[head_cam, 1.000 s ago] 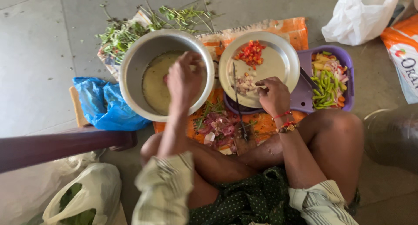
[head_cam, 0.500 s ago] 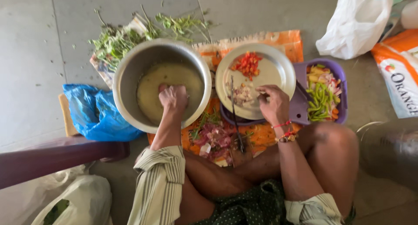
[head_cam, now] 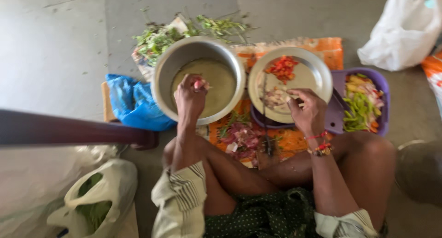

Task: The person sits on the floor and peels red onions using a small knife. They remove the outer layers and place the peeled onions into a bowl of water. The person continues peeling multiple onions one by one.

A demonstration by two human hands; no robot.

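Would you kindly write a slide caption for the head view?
Seated person's left hand over steel pot, right hand at steel plate of chopped vegetables.

A grey floor (head_cam: 60, 58) carries everything. On it lie an orange cloth (head_cam: 322, 47), blue bag (head_cam: 133, 104), white bags (head_cam: 405, 31) and loose greens (head_cam: 161, 37).

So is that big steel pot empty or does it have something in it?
Not empty. The pot holds a yellowish liquid covering its bottom, well below the rim; the left hand hangs over it with small pinkish pieces.

Bare grey concrete floor (head_cam: 55, 49) in soft daylight, with a faint seam; a dark wooden bar (head_cam: 69, 130) crosses the left side.
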